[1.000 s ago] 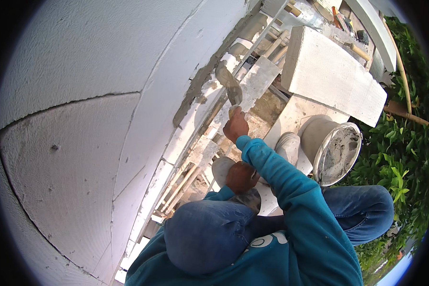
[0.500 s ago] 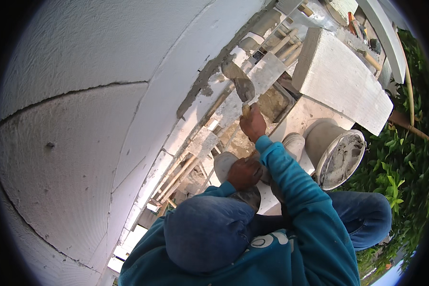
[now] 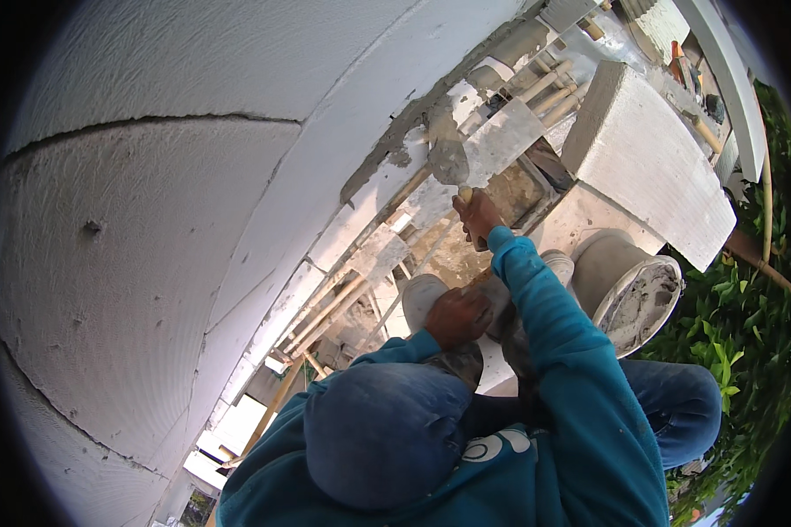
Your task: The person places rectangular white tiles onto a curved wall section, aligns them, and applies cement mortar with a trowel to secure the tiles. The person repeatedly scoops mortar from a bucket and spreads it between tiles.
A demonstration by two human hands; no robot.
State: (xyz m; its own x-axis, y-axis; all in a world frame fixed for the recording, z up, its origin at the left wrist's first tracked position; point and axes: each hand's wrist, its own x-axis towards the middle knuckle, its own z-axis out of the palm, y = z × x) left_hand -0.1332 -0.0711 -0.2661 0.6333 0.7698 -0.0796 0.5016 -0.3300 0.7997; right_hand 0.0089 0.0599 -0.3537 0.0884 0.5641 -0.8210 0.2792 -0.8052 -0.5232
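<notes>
On the far side of the left hand (image 3: 460,318), whose grip I cannot tell, the right hand (image 3: 478,217) clamps the trowel (image 3: 450,163), likely light and stiff, by its handle (image 3: 466,191), the best hold.

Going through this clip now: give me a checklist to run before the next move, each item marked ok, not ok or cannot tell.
1. Trowel in hand: ok; the right hand is closed around its handle.
2. Blade clear of the mortar strip: cannot tell; the two overlap in this view.
3. Mortar strip even along the wall: not ok; its edge is ragged and it stops partway.
4. Mix in the bucket: ok; grey mix shows inside the rim.
5. Left hand free: cannot tell; it is by a grey shoe, its grip unclear.
</notes>
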